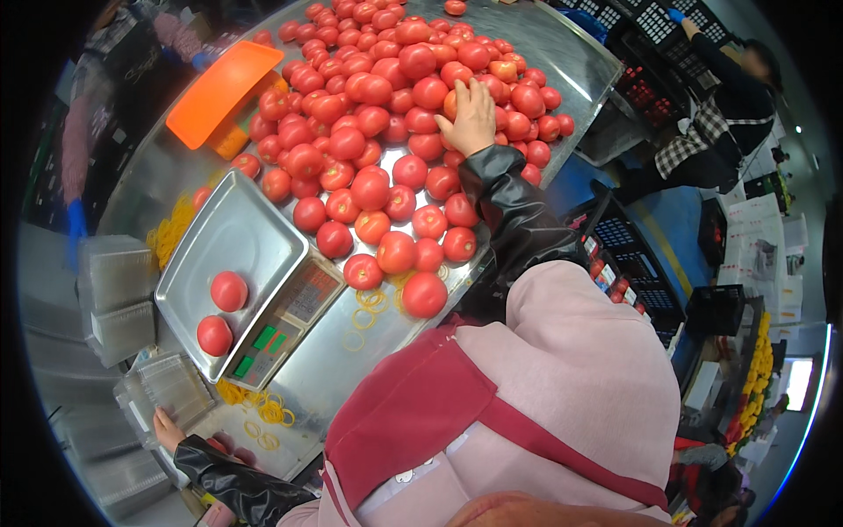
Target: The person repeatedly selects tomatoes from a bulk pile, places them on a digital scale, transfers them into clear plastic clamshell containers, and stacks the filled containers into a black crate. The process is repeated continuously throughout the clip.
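My right hand (471,118) lies on a large heap of red tomatoes (372,191), its thumb and fingers apart; what is under the palm is hidden. My left hand (168,429) is at the edge of clear plastic containers (168,388) at the lower left, and its grip is partly hidden. Between my hands stands a digital weighing scale (290,316) with a metal pan (230,217). Two tomatoes, one tomato (229,291) above another tomato (215,336), sit apart in the pan.
Yellow rubber bands (273,410) lie on the metal table (323,375). An orange plastic scoop-like tray (224,92) stands left of the heap. Stacked clear containers (118,273) are farther left. Black crates (625,257) and a co-worker (718,125) are at right; another person's blue-gloved hand (76,227) is at left.
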`<move>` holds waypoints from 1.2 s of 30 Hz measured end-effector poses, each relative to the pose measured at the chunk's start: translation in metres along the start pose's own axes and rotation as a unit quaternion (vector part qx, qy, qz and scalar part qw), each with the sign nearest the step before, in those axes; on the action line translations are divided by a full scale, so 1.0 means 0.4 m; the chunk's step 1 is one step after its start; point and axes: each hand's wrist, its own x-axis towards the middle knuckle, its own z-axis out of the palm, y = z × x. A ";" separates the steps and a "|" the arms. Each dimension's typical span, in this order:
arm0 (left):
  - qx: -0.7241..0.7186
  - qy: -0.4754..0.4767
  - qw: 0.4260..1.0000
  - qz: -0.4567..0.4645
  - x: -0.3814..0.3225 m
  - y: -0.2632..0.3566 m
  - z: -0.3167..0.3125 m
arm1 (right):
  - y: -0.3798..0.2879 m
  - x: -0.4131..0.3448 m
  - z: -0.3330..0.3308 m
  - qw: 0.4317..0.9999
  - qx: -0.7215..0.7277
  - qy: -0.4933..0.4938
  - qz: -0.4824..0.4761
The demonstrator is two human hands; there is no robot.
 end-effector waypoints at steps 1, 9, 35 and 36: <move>0.011 -0.003 1.000 0.004 0.004 -0.004 0.001 | 0.017 -0.006 0.010 0.998 0.039 0.014 -0.036; 0.003 -0.025 1.000 -0.002 -0.018 0.043 -0.017 | -0.172 -0.185 -0.088 0.948 0.242 -0.102 -0.182; 0.077 -0.029 0.997 0.010 0.033 -0.102 -0.036 | 0.199 0.083 -0.130 0.760 0.595 0.000 0.263; 0.076 -0.027 0.997 0.011 0.035 -0.096 -0.039 | 0.130 0.065 -0.145 0.787 0.576 -0.056 0.211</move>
